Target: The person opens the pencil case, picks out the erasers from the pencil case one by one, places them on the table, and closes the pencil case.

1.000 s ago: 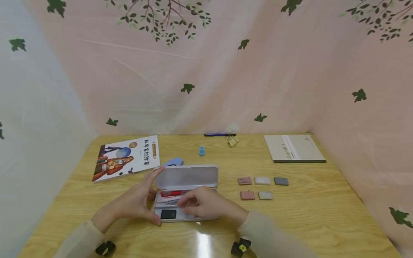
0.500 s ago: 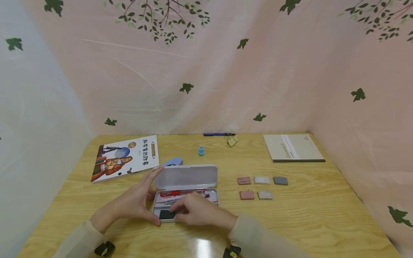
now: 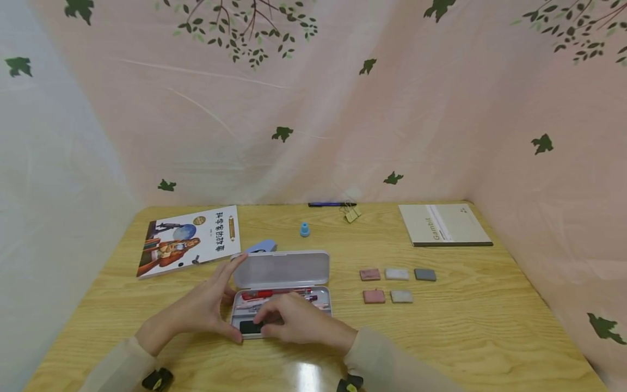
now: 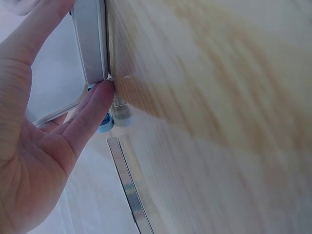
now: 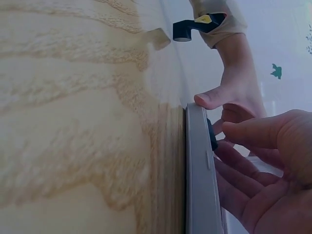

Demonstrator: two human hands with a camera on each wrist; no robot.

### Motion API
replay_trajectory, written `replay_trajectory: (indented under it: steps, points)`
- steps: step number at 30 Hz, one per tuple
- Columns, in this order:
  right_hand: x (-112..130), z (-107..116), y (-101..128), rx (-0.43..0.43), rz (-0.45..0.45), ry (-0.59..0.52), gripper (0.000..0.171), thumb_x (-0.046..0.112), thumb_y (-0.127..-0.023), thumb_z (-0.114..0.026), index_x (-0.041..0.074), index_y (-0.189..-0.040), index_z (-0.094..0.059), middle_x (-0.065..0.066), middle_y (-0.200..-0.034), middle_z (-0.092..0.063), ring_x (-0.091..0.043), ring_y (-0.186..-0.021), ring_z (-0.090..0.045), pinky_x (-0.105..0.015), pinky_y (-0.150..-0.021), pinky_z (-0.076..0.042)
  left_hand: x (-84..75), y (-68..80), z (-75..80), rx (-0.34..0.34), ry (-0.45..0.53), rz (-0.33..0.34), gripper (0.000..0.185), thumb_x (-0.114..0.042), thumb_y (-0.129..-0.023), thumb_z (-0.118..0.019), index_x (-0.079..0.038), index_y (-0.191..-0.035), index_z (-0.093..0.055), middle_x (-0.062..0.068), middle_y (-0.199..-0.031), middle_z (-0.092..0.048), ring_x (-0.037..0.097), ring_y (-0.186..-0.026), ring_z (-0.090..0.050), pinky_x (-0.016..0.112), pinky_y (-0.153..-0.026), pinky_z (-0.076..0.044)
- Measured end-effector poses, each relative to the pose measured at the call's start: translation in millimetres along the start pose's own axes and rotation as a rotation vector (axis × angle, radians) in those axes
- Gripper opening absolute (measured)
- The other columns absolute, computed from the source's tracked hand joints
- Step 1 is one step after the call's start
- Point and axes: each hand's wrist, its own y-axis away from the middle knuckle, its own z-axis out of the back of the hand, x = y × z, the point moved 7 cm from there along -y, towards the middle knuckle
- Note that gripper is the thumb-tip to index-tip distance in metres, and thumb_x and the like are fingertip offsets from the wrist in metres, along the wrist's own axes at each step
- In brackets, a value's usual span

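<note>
The left hand (image 3: 198, 310) is bracing the open pencil case (image 3: 281, 294) with spread, straight fingers. The right hand (image 3: 296, 324) is reaching inside, its curled fingers touching a black item (image 3: 249, 327).

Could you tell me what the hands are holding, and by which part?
The left hand braces the open pencil case at its left end; the right hand reaches inside, grip hidden.

Beige long sleeves (image 3: 122, 359), black wrist cams (image 3: 155, 379) w/ yellow marks.
</note>
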Motion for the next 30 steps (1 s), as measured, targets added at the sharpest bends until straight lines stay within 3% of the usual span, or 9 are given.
replay_trajectory:
  steps: [8,20,30]
  points:
    - [-1.1,-4.3,-3.0,-0.042,-0.003,-0.026,0.017,0.006,-0.091,-0.076,0.011,-0.107,-0.078,0.009,-0.101,-0.075,0.01,-0.084,-0.06,-0.01,-0.075,-0.049,0.2,-0.1,-0.3,-0.001,0.009,-0.008,0.144,-0.052,-0.059,-0.096,-0.024,-0.164,-0.002,0.009,-0.143,-0.035,0.013,-0.095,-0.069,0.033,-0.082,-0.057]
    - [-15.1,-9.1,-10.7,-0.067,-0.143,-0.285,0.014,0.003,-0.086,-0.08,0.004,-0.101,-0.078,0.004,-0.093,-0.076,0.006,-0.08,-0.067,-0.014,-0.072,-0.054,-2.7,0.0,0.9,0.001,0.008,-0.004,0.143,-0.051,-0.059,-0.096,-0.022,-0.164,-0.003,0.01,-0.144,-0.035,0.013,-0.095,-0.068,0.034,-0.082,-0.057]
    - [-19.7,0.2,-7.5,-0.136,-0.188,-0.297,0.01,0.002,-0.086,-0.08,0.007,-0.095,-0.08,0.008,-0.088,-0.075,0.005,-0.079,-0.067,-0.016,-0.072,-0.054,-2.0,0.3,1.3,0.002,0.009,0.014,0.143,-0.051,-0.059,-0.096,-0.024,-0.164,-0.003,0.01,-0.147,-0.032,0.013,-0.096,-0.068,0.035,-0.083,-0.057]
